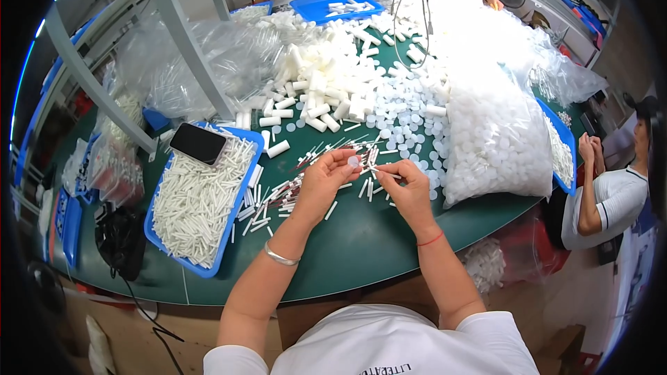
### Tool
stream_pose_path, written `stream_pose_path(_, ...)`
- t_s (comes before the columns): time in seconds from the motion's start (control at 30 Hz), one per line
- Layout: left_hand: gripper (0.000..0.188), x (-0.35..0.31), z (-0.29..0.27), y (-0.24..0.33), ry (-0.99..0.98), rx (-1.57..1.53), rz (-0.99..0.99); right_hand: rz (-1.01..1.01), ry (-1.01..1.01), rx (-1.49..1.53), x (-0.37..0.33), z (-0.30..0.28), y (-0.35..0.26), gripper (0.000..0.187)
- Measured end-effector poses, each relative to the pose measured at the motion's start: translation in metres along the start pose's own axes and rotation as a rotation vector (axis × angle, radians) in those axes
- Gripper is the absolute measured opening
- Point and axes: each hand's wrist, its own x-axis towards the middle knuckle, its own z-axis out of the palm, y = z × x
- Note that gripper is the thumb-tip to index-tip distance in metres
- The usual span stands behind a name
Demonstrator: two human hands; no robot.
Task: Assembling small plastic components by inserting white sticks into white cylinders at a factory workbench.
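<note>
Above the green table (333, 257), my two hands are close together near its middle. My left hand (322, 186) pinches a round translucent cap (353, 162) between thumb and fingers. A short way to its right, my right hand (410, 191) has its fingertips closed on a thin white stick (376, 169), its tip close to the cap. Beneath and beside my left hand lies a loose heap of thin white sticks with dark red parts (283, 196). Many more translucent caps (406, 125) are spread just beyond my right hand.
A blue tray (240, 201) of short white sticks stands at left, with a phone (197, 143) on it. Thick white cylinders (319, 76) are piled beyond. A bulging clear bag of caps (490, 146) sits at right. Grey posts (184, 35) rise at left; other people sit around.
</note>
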Motion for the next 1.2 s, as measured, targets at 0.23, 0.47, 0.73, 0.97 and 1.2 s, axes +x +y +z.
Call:
stream_pose_path(0.23, 0.03, -0.003, -0.011, -0.008, -0.083, 0.244, 0.054, -0.008, -0.016, -0.052, 0.0, -0.001, 0.004, 0.009)
stream_pose_path(0.47, 0.027, -0.005, -0.009, -0.006, -0.102, 0.061, -0.172, -0.112, -0.11, -0.122, -0.001, 0.002, -0.001, 0.007)
stream_pose_path(0.73, 0.021, -0.008, -0.001, -0.006, -0.063, 0.288, 0.042, 0.044, -0.203, 0.044, 0.001, -0.004, 0.004, 0.008)
stream_pose_path(0.97, 0.019, -0.005, 0.005, 0.001, -0.155, 0.659, 0.46, 0.397, -0.286, 0.462, 0.006, -0.011, 0.008, 0.013)
stream_pose_path(1.2, 0.024, 0.076, -0.02, 0.023, 0.175, 1.054, 0.611, 0.51, -0.089, 0.603, 0.016, -0.012, 0.0, 0.012)
